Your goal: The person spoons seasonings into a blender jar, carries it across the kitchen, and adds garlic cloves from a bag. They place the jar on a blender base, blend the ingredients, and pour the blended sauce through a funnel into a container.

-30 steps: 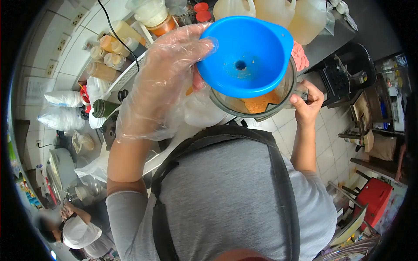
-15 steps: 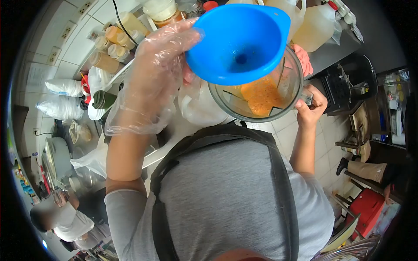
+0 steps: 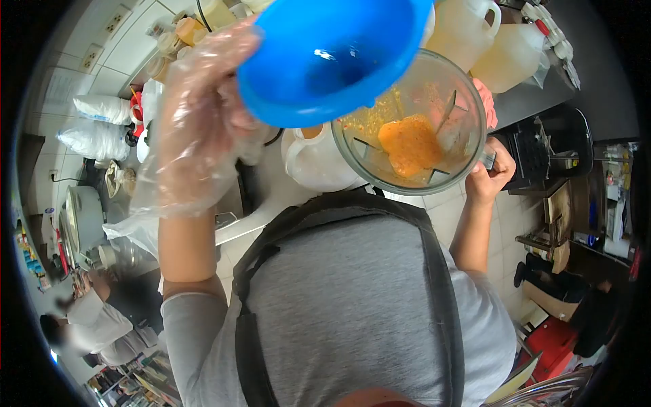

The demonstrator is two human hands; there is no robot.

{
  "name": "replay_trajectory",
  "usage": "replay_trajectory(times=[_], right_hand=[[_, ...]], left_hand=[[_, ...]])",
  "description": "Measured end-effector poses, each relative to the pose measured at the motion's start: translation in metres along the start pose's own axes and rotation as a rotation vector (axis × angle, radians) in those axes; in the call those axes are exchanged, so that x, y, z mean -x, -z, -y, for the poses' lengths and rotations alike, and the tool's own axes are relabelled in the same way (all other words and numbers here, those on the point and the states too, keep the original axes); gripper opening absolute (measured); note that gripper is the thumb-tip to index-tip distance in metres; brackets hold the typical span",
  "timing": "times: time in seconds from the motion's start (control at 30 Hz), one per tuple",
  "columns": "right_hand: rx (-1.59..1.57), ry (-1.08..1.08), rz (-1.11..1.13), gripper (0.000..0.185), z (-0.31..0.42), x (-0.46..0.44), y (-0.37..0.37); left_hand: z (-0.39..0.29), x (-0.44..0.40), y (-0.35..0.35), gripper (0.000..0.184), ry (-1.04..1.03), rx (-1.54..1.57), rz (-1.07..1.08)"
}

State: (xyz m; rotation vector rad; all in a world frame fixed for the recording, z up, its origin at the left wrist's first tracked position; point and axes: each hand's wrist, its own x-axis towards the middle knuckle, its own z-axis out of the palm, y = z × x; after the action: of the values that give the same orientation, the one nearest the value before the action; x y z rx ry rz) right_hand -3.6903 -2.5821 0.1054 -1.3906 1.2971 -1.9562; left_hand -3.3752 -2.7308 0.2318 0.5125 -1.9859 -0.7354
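Note:
My left hand, in a loose clear plastic glove, is closed on the rim of a blue funnel. The funnel is tilted and cut off by the top of the view. My right hand, which is bare, grips the handle of a clear blender jar. Inside the jar sits an orange, speckled sauce, with splashes on the wall. The funnel's edge overlaps the jar's mouth in view; whether they touch I cannot tell. Just below the funnel stands a white plastic jug with its opening up.
Large jugs of pale yellow liquid stand at the back right, near a pink cloth. Sauce bottles line the wall at the left. A black bin is on the right. A co-worker is at the lower left.
The funnel has moved left and up with my left hand, uncovering more of the jar's inside. The jar has shifted slightly right in view, and the white jug's opening now shows.

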Motion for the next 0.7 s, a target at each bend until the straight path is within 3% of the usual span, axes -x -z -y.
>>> replay_trajectory(times=[0.03, 0.07, 0.13, 0.17, 0.23, 0.27, 0.57, 0.63, 0.7], right_hand=[[-0.005, 0.001, 0.007, 0.035, -0.001, -0.001, 0.001], [0.01, 0.0, 0.011, 0.035, -0.001, -0.002, 0.001], [0.015, 0.001, 0.027, 0.035, -0.005, -0.004, 0.003], [0.029, -0.011, 0.011, 0.035, -0.007, -0.003, 0.005], [0.037, -0.022, 0.004, 0.035, -0.011, -0.004, 0.007], [0.017, -0.013, -0.004, 0.035, -0.012, -0.005, 0.008], [-0.023, 0.073, -0.06, 0.043, -0.031, -0.015, 0.033], [0.011, 0.077, -0.01, 0.039, -0.036, -0.016, 0.052], [0.149, 0.07, -0.033, 0.035, -0.028, -0.022, 0.057]], left_hand=[[0.001, 0.003, 0.006, 0.04, -0.193, -0.192, -0.028], [-0.001, 0.006, 0.014, 0.04, -0.19, -0.2, -0.033], [-0.013, 0.013, 0.029, 0.037, 0.22, -0.049, -0.171], [-0.021, 0.012, 0.033, 0.037, 0.223, -0.059, -0.181], [-0.035, 0.009, 0.04, 0.039, 0.701, 0.163, -0.373], [-0.035, 0.012, 0.045, 0.041, 0.755, 0.391, -0.385], [-0.046, 0.013, 0.01, 0.037, 0.852, 0.395, -0.435], [-0.049, 0.008, -0.005, 0.036, 1.02, 0.234, -0.381], [-0.03, 0.023, -0.005, 0.035, 0.928, 0.202, -0.394]])
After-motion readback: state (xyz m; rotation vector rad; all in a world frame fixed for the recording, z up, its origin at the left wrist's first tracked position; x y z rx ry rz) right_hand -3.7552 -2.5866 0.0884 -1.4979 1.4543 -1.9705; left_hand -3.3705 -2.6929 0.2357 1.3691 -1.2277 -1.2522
